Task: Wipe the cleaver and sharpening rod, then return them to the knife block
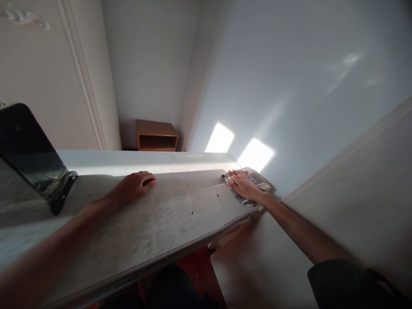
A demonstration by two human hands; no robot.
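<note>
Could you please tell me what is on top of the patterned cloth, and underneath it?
The right hand lies palm down on the cloth. Under the cloth is the white tabletop, though the patch it covers cannot be seen.

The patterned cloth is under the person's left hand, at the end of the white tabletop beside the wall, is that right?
Not quite: the head view shows the patterned cloth under the person's right hand, not the left hand. It does lie at the end of the white tabletop beside the wall.

Left hand [137, 185] seems loosely curled, right hand [243, 187] flat.
</note>
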